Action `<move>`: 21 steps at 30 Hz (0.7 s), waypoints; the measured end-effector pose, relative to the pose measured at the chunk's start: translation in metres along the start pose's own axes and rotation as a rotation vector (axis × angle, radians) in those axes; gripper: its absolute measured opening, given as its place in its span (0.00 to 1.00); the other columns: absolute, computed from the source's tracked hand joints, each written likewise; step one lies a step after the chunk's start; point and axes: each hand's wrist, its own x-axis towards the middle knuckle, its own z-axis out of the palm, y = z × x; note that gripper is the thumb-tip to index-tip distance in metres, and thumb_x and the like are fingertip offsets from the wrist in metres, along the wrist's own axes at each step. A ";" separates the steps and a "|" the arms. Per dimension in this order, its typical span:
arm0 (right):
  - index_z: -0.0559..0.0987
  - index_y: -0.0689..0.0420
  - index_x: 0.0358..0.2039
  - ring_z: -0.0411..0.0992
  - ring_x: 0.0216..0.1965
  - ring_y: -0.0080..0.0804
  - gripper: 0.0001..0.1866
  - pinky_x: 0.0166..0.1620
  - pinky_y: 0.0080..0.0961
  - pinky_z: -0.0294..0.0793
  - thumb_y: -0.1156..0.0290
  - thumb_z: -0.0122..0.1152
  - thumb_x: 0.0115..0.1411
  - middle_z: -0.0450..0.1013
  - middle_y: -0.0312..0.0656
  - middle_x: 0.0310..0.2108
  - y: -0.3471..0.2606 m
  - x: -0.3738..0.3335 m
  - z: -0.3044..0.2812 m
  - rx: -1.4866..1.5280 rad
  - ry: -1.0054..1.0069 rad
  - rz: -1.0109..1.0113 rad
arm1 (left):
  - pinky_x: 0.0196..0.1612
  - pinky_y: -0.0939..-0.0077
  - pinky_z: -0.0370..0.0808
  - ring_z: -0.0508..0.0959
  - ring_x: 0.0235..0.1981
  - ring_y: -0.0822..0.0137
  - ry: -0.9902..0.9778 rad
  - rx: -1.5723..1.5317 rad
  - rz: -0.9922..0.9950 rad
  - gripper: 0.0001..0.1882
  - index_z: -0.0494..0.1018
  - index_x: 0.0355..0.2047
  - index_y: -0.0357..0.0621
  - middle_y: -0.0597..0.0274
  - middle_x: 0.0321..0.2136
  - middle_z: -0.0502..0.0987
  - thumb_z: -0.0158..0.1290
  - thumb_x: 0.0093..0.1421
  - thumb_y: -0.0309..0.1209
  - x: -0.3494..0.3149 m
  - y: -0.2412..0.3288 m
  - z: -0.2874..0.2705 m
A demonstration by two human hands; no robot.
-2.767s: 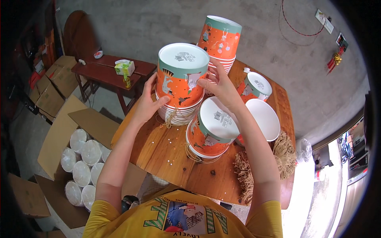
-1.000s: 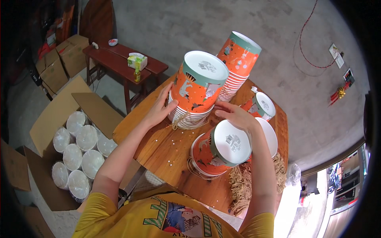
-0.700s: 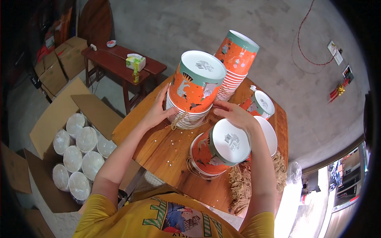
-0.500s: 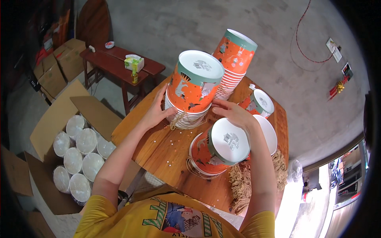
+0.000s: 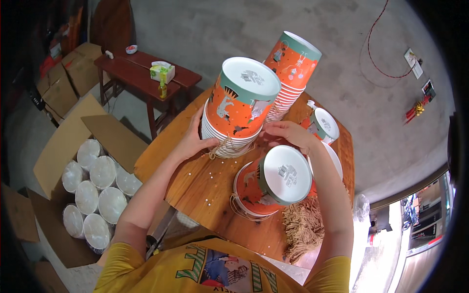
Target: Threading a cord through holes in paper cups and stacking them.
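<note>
A stack of nested orange paper buckets point(image 5: 234, 110) with green bands stands upside down on the wooden table, its top one showing a white base. Twine handles point(image 5: 229, 146) hang loosely at its lower rims. My left hand point(image 5: 193, 140) is wrapped round the stack's lower left side, thumb across the front. At its lower right side is my right hand point(image 5: 293, 134), with bent fingers drawn together; whether they hold twine or a rim is hidden. Just below that hand sits a shorter pile of the same buckets point(image 5: 254, 188), tilted, with twine round its base.
Behind rises a taller bucket stack point(image 5: 293, 63); another bucket point(image 5: 325, 124) lies at right. A bundle of tan cords point(image 5: 303, 229) covers the table's near right. An open carton point(image 5: 49, 210) of wrapped white tubs is at left, near a red bench point(image 5: 132, 71).
My right hand has shifted slightly, its fingers more bent and drawn together beside the stack. My left hand keeps its hold. The whole view has shifted a little.
</note>
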 end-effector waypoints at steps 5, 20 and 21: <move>0.79 0.62 0.43 0.76 0.38 0.23 0.13 0.41 0.18 0.80 0.67 0.55 0.65 0.77 0.39 0.38 0.005 0.013 -0.008 0.092 0.041 0.031 | 0.69 0.55 0.48 0.48 0.69 0.49 0.009 -0.046 0.000 0.61 0.40 0.69 0.43 0.45 0.67 0.47 0.68 0.46 0.48 0.001 0.001 0.004; 0.79 0.63 0.39 0.78 0.29 0.21 0.10 0.34 0.16 0.83 0.69 0.57 0.63 0.79 0.39 0.32 0.017 0.045 -0.016 0.261 0.078 0.206 | 0.70 0.55 0.47 0.48 0.69 0.49 0.022 -0.031 -0.033 0.60 0.41 0.69 0.43 0.44 0.67 0.48 0.68 0.44 0.46 -0.001 0.006 0.004; 0.79 0.63 0.39 0.78 0.29 0.20 0.10 0.33 0.15 0.83 0.69 0.57 0.63 0.79 0.39 0.32 0.017 0.046 -0.014 0.234 0.101 0.204 | 0.70 0.55 0.47 0.48 0.69 0.49 0.026 -0.028 -0.034 0.60 0.41 0.69 0.43 0.44 0.67 0.48 0.68 0.44 0.46 -0.001 0.006 0.003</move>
